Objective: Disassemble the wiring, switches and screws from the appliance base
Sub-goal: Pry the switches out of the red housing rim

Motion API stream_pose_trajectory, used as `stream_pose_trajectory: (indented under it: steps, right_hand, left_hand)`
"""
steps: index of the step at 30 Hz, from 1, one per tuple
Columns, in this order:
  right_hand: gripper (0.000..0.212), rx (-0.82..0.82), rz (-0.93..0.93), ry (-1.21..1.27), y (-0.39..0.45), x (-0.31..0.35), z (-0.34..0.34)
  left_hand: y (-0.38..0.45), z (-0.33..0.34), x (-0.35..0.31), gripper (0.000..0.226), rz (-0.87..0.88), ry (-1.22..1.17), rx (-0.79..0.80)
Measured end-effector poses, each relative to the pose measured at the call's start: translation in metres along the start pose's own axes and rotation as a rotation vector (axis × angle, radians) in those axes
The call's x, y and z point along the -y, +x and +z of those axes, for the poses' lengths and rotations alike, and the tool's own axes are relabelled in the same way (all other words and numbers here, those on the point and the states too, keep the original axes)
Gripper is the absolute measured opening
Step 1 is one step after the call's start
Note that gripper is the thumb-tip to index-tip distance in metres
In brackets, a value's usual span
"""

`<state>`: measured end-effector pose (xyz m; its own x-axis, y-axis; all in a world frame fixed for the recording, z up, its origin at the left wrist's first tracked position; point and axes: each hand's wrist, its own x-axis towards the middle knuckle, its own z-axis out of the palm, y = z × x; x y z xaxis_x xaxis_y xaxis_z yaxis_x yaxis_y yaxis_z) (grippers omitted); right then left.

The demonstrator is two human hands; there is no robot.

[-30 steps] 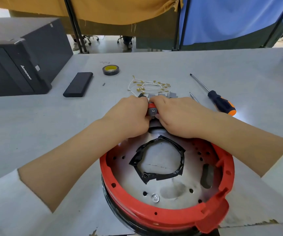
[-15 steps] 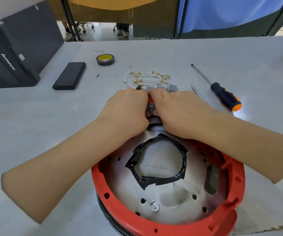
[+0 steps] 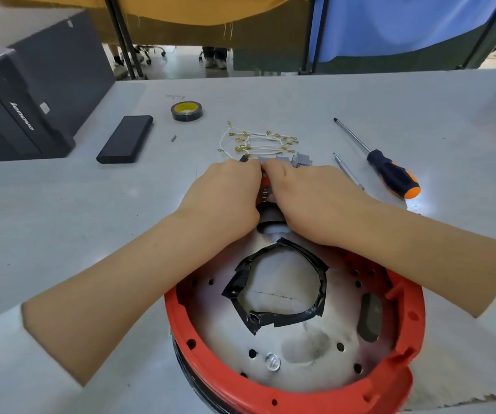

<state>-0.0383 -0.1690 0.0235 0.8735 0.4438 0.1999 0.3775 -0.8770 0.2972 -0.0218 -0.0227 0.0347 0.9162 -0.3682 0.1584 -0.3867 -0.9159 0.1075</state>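
Observation:
The appliance base, a red plastic ring around a holed metal plate, lies upside down at the near table edge, with a torn loop of black tape at its middle. At the base's far rim sits a red and grey switch part. My left hand and my right hand both grip it with curled fingers, knuckles touching. Most of the part is hidden by my fingers. Just beyond them lie several white wires with brass terminals and grey switches.
An orange and black screwdriver and a thin metal tool lie to the right of my hands. A roll of black tape, a flat black block and a black computer case sit at the far left.
Both hands stay clamped on the switch part at the base's far rim. Only the camera view has shifted slightly.

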Motion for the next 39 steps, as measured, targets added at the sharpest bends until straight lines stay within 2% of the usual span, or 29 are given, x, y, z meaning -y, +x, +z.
stream_pose_trajectory:
  steps: [3, 7, 10, 14, 21, 23, 27, 28, 31, 32, 34, 36, 37, 39]
  right_hand:
    - [0.038, -0.03, -0.001, 0.068, 0.001, -0.001, 0.002]
    - [0.037, -0.031, 0.069, 0.276, 0.001, -0.001, -0.003]
    - [0.041, 0.047, 0.179, 0.439, 0.004, -0.002, -0.011]
    - [0.034, 0.15, 0.303, 0.631, 0.009, -0.005, -0.015]
    - [0.018, 0.276, 0.384, 1.211, 0.022, -0.021, -0.022]
    - [0.019, 0.304, 0.433, 1.312, 0.023, -0.026, -0.023]
    - [0.005, 0.428, 0.53, 1.559, 0.026, -0.032, -0.022]
    - [0.01, 0.5, 0.562, 1.606, 0.027, -0.033, -0.023]
    - [0.048, 0.718, 0.622, 1.647, 0.033, -0.038, -0.022]
    - [0.05, 0.744, 0.634, 1.655, 0.035, -0.039, -0.021]
    - [0.024, 0.699, 0.666, 1.724, 0.041, -0.039, -0.019]
    - [0.005, 0.581, 0.699, 1.751, 0.047, -0.039, -0.017]
    - [0.005, 0.503, 0.683, 1.712, 0.049, -0.041, -0.015]
    - [0.02, 0.365, 0.615, 1.546, 0.052, -0.05, -0.011]
  left_hand:
    - [0.0, 0.001, 0.001, 0.023, -0.031, -0.043, 0.011]
    - [-0.003, -0.001, -0.001, 0.021, -0.064, -0.064, -0.001]
    - [-0.004, -0.002, -0.001, 0.025, -0.061, -0.076, -0.019]
    - [-0.005, 0.0, 0.0, 0.032, -0.033, -0.091, -0.024]
    - [-0.006, -0.001, -0.002, 0.082, -0.021, -0.206, -0.031]
    - [-0.005, -0.003, -0.003, 0.086, -0.024, -0.214, -0.022]
    - [-0.005, -0.004, -0.003, 0.088, -0.04, -0.213, -0.017]
    - [-0.006, -0.004, -0.003, 0.088, -0.04, -0.205, -0.017]
    - [-0.006, -0.002, -0.002, 0.09, -0.038, -0.169, -0.019]
    - [-0.006, -0.001, -0.002, 0.091, -0.041, -0.165, -0.02]
    - [-0.003, 0.001, -0.001, 0.089, -0.054, -0.184, -0.028]
    - [0.0, 0.004, 0.0, 0.086, -0.085, -0.231, -0.042]
    - [0.0, 0.004, 0.001, 0.082, -0.101, -0.252, -0.047]
    - [0.001, 0.006, 0.003, 0.062, -0.1, -0.248, -0.044]
